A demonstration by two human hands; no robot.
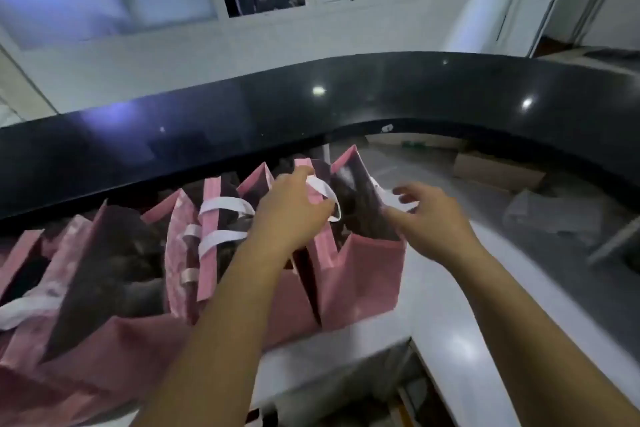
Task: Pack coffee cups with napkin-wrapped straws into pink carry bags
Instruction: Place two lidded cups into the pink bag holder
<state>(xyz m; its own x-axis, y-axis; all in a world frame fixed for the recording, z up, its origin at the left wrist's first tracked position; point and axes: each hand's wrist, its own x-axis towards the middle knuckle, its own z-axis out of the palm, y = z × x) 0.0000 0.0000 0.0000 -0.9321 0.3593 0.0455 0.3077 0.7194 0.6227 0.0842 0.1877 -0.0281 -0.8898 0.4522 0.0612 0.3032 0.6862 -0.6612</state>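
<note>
Your left hand [294, 204] grips one white handle [325, 192] of the end bag [363, 270]; your right hand's [429, 215] hold is lost in blur.

Both your hands are at the end bag, which stands just below the black counter's [346, 94] inner edge. It is the rightmost of the pink bags [104, 253] lined up leftward along that edge. You have at least five in the row; blur blocks a firmer count. Your left fingers curl round the handle at the bag's rim. Your right fingers are half bent at the second handle [391, 199], and you cannot tell whether they touch it. Dark shapes fill the bag mouths, too smeared to name. All the bags rest on one white worktop [450, 322] beneath the counter.
</note>
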